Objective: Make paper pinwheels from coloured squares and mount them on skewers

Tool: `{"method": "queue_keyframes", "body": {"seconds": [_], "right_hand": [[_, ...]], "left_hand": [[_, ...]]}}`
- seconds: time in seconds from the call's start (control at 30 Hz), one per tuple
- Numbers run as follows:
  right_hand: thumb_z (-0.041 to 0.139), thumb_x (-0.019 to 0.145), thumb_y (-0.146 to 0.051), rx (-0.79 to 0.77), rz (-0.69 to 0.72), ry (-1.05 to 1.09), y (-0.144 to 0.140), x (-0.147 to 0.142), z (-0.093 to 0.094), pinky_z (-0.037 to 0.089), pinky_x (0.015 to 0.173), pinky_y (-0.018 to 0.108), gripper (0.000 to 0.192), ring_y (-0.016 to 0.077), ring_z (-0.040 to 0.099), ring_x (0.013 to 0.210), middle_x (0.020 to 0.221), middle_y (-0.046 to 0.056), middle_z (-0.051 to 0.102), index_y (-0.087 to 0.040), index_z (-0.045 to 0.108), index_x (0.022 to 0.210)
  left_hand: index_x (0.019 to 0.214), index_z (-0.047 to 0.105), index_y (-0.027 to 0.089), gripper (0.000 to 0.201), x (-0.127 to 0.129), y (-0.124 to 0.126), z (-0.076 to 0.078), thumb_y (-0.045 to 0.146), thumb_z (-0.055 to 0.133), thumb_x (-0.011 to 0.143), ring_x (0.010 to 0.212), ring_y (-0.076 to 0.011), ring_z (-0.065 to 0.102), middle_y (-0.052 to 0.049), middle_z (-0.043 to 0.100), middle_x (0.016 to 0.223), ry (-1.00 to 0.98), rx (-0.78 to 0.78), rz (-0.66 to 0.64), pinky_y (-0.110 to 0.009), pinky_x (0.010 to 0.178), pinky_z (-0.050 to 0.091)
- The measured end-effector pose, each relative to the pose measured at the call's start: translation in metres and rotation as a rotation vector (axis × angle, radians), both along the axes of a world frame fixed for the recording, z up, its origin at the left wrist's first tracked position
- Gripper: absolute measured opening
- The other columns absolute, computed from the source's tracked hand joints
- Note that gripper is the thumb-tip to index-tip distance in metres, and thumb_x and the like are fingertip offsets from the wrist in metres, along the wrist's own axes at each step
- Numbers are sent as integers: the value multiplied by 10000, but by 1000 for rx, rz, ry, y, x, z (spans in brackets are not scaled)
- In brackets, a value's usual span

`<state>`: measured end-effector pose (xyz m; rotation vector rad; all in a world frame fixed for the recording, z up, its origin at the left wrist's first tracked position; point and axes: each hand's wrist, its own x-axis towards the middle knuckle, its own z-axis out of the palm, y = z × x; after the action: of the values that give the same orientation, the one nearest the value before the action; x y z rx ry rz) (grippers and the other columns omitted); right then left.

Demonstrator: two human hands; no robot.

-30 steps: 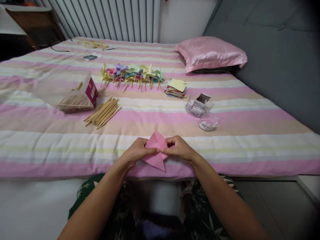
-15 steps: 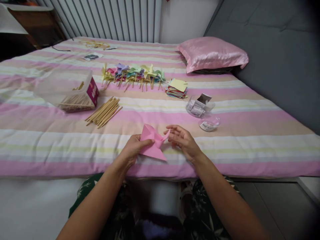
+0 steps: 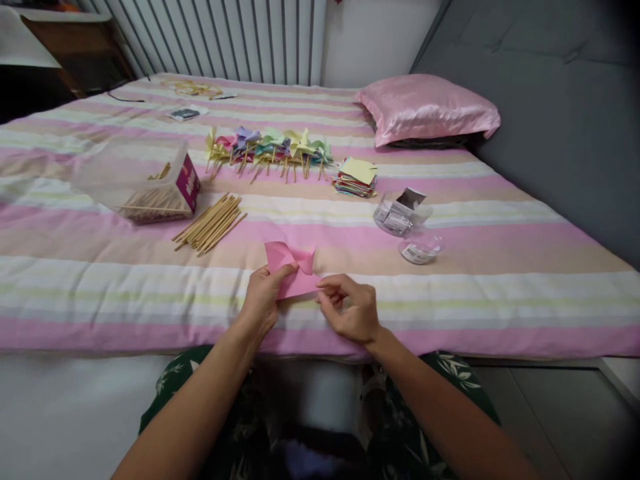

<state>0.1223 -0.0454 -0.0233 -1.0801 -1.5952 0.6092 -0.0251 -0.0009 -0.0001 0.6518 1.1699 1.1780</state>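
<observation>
A pink paper pinwheel (image 3: 296, 288), partly folded, is held just above the near side of the bed. My left hand (image 3: 263, 297) grips it from the left, thumb pressed over the folded points near its middle. At its lower right corner, my right hand (image 3: 353, 307) pinches the paper between thumb and fingertips, the other fingers curled. The upper flaps curve in toward the centre. Left of the paper lies a pile of thin wooden sticks (image 3: 210, 225).
Finished pinwheels (image 3: 273, 147) on sticks lie in a row farther back, beside a stack of coloured paper squares (image 3: 356, 177). A clear plastic box (image 3: 150, 190) of sticks stands left. Two small clear containers (image 3: 397, 217) sit right, below a pink pillow (image 3: 430, 110).
The pinwheel has shifted slightly left and turned, with another flap now folded inward. My right hand has moved down from the upper right point to the lower right corner.
</observation>
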Motion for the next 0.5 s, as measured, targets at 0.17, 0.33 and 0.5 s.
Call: {"method": "queue_keyframes", "body": {"seconds": [0.17, 0.33, 0.5], "right_hand": [[516, 819, -188, 43, 48, -255, -6, -16, -18, 521, 588, 232, 377, 107, 627, 568, 796, -12, 708, -275, 548, 1185], [505, 857, -210, 68, -17, -251, -4, -21, -23, 524, 612, 250, 364, 130, 656, 626, 891, 6, 720, -293, 562, 1207], [550, 838, -200, 61, -55, -148, -3, -21, -18, 530, 608, 259, 259, 139, 663, 599, 790, -6, 731, -274, 660, 1060]], "left_hand": [[668, 622, 130, 198, -1, -1, 1, 232, 747, 554, 511, -107, 553, 3, 635, 587, -38, -9, 4, -203, 492, 437], [662, 620, 139, 185, 1, -4, 4, 224, 746, 556, 493, -108, 550, 15, 623, 566, -64, -49, -14, -211, 469, 452], [617, 609, 133, 189, 5, -8, 5, 222, 760, 546, 486, -102, 543, 17, 614, 546, -101, -59, -35, -203, 460, 433]]}}
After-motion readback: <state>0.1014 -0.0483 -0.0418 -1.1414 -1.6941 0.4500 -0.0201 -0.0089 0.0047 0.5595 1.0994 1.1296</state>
